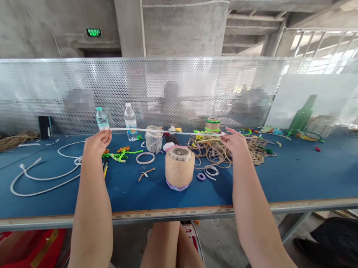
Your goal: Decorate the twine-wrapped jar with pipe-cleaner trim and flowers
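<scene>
Both hands were closed in a pinch, one per end of a white cord (pixel 179 132). Left hand (pixel 98 141): thumb and fingertips tight on the left end. Right hand (pixel 234 140): same grip on the right end, some fingers lifted off and spread a bit.

Cord hung in the air over the middle of the counter (pixel 294 178), long axis left-right, almost straight, right end slightly lower in view. In view it crossed in front of the clear bottle (pixel 131 123) and the glass jar (pixel 153 141).

Twine-wrapped jar (pixel 179 169) stood upright below the cord, purple trim around its foot, nearer the person. Purple ring (pixel 201 176) and white coil (pixel 211 172) lay just right of it, white ring (pixel 145 163) to its left and farther back. Tangled twine pile (pixel 251 147) sat by the right hand, loose white cable (pixel 27 196) looped out left of the left forearm.

Near edge (pixel 203 210) ran left-right under both forearms, with a blue strip between it and the wrapped jar. More blue surface showed right of the right forearm. Perforated panel (pixel 150 82) bounded the far side.
</scene>
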Demonstrator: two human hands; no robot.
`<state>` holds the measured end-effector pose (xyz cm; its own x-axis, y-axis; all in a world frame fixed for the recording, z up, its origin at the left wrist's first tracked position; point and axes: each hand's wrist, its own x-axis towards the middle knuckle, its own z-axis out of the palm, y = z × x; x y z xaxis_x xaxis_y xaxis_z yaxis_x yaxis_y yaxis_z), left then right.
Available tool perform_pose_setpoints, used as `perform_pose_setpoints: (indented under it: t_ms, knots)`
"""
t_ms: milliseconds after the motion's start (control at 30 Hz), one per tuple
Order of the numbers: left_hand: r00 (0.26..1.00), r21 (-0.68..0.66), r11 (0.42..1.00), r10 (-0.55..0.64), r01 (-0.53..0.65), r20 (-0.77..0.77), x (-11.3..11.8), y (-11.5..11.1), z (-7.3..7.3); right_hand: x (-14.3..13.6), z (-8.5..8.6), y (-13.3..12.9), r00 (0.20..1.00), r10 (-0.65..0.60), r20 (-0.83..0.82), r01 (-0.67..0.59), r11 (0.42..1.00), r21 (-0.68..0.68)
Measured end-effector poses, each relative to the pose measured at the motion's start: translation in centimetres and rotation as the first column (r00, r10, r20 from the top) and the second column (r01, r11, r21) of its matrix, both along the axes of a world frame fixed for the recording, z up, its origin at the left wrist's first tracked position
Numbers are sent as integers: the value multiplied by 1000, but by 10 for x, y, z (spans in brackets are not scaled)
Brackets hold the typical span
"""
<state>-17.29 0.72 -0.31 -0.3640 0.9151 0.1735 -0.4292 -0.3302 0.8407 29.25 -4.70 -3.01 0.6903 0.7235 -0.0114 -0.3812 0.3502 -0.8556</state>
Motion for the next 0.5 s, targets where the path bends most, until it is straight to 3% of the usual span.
perform_pose_setpoints:
  t_ms: [300,400,500]
  knots:
    - [993,131,991,-2,17,-114,-7,6,0,3,1,0,998,-55,-14,56,995,85]
    - [959,172,983,-12,63,-282,-14,12,-1,3,2,1,996,-81,-28,84,989,123]
    - [878,244,963,18,113,-478,-19,16,-3,2,3,3,993,-106,-48,112,983,147]
